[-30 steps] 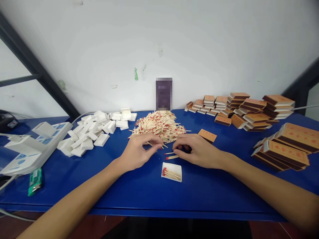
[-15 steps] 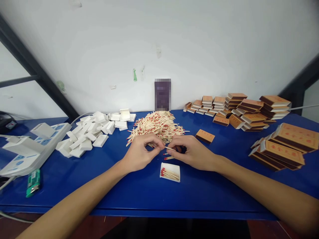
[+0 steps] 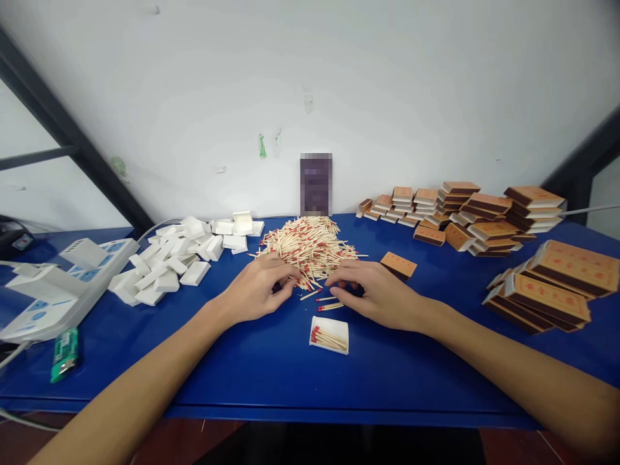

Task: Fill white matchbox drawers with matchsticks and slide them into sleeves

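Note:
My left hand (image 3: 264, 287) is at the front left edge of a heap of red-tipped matches (image 3: 310, 242). Its thumb and curled forefinger come close together there, and what lies between them, if anything, I cannot make out. Across from it, my right hand (image 3: 375, 294) has thumb and forefinger apart with nothing visible between them. Just by its fingertips a few loose matches (image 3: 330, 307) lie on the table, and a single match (image 3: 310, 294) rests between the hands. Nearer to me is a white matchbox tray (image 3: 314, 342) with several matches lying in it, heads to the left.
White empty trays (image 3: 169, 258) are piled at left, beside a power strip (image 3: 72, 316) and a green packet (image 3: 64, 355). Orange matchbox sleeves (image 3: 489, 229) stand stacked at right, more (image 3: 552, 297) nearer. One matchbox (image 3: 398, 265) lies behind my right hand. A wall closes the back.
My hands have moved apart from around a single match. The left has gone left to the heap's edge, and the right has opened its fingers. A match now lies between them.

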Tool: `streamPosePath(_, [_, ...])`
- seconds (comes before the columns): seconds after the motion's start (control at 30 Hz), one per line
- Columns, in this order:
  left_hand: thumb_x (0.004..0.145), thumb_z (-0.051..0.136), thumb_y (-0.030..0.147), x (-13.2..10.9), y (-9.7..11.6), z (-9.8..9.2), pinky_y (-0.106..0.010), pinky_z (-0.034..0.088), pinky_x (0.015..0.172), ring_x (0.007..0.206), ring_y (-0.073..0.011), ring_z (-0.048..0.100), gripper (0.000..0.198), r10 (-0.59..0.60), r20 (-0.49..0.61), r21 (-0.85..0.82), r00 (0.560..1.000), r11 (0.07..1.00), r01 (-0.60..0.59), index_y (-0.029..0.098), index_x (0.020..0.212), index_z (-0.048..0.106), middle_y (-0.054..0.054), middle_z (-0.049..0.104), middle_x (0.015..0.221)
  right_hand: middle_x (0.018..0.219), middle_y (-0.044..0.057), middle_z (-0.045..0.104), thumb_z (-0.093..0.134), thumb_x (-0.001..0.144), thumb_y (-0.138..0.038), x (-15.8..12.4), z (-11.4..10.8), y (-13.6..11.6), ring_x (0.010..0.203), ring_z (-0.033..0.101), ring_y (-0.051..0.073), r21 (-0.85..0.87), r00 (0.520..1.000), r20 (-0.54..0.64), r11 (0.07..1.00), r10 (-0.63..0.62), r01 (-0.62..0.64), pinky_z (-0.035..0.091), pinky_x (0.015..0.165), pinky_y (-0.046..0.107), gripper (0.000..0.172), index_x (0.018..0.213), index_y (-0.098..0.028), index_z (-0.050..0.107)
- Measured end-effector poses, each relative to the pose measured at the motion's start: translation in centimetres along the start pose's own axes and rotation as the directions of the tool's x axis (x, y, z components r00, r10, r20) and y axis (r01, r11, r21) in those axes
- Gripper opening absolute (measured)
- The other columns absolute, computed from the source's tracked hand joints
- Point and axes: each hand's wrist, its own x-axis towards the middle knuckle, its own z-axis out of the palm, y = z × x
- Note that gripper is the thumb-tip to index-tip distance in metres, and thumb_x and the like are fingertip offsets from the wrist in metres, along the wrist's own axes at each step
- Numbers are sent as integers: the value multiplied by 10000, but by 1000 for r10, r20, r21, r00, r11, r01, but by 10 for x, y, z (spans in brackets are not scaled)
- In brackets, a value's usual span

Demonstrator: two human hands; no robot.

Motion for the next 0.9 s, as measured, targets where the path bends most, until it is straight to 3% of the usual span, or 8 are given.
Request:
streamPosePath(0.13, [893,571,268,2,10,-2,-333,393,763,708,-167,528,138,-28,70,32,997,999,26,196,852,680,16,561,601,842,39,627,501,928,-187,1,0,-1,753,562,158,6,999,33,1000,-14,13,410,656,274,179,942,-196,680])
streamPosePath(0.23, [900,596,348,2,15,-1,-328,392,767,715,-160,544,194,-28,139,32,990,999,24,182,821,660,4,604,688,837,39,627,505,925,-189,1,0,-1,759,562,161,-9,998,62,1000,0,1,415,673,283,177,892,-189,679])
streamPosePath(0.4, [964,487,249,2,16,1,-303,413,769,817,-165,584,177,-22,211,44,977,999,13,171,893,629,-23,625,844,848,33,628,530,911,-199,-1,-1,-3,768,565,157,31,994,106,1000,-5,2,419,692,286,148,868,-189,671])
streamPosePath(0.57, [970,456,227,2,17,-1,-298,422,734,797,-168,574,177,-8,217,79,976,997,-9,158,897,602,-36,604,868,810,24,616,526,882,-149,-2,-2,-6,742,552,153,55,993,115,998,-29,23,410,677,283,143,819,-190,647])
streamPosePath(0.7, [983,435,233,1,17,-1,-290,437,733,823,-162,577,160,-14,178,-11,984,1000,16,166,939,574,-33,613,895,784,22,606,518,889,-164,-2,-1,-6,714,540,148,79,995,88,996,-43,36,403,656,278,154,788,-188,631])
streamPosePath(0.9, [958,507,260,4,24,7,-261,406,653,699,-128,516,116,-91,-38,-165,995,983,84,178,910,575,3,555,766,690,-6,563,584,906,-287,2,9,-10,628,489,127,198,993,-108,980,56,-33,379,596,259,122,856,-196,649])
